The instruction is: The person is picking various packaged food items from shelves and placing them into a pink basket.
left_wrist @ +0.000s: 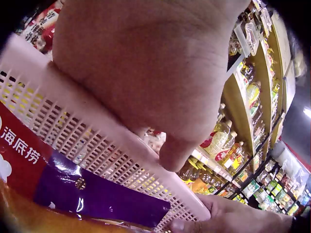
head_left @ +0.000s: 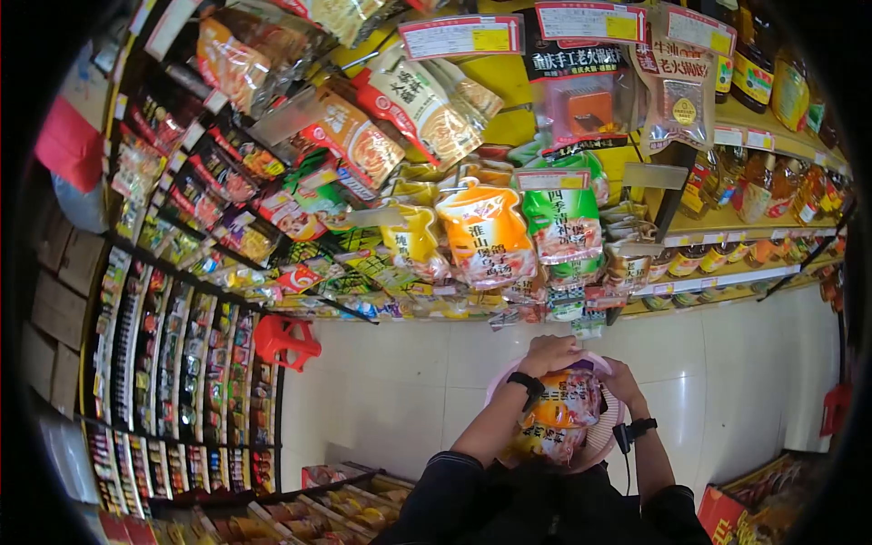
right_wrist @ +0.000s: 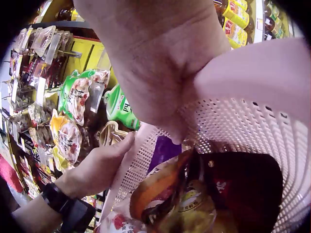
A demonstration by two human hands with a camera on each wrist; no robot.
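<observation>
A pink plastic shopping basket (head_left: 610, 422) with mesh sides is held in front of the body. My left hand (head_left: 549, 354) grips its rim on the far side, fingers curled over the edge. At the right side of the rim my right hand (head_left: 622, 380) holds on, with its thumb side showing large in the right wrist view. Inside the basket lie an orange soup packet (head_left: 568, 392) and another packet (head_left: 545, 443) nearer the body. A red and purple packet top (left_wrist: 97, 189) leans against the mesh in the left wrist view. A dark red package (right_wrist: 248, 189) lies beside the packets.
Shelves ahead carry hanging packets, among them an orange pouch (head_left: 486, 238) and a green pouch (head_left: 561, 222). Bottles of oil (head_left: 763, 186) line the right shelves. A red stool (head_left: 286, 342) stands on the tiled floor (head_left: 381, 381) at left. Low bins (head_left: 318, 509) are near the body.
</observation>
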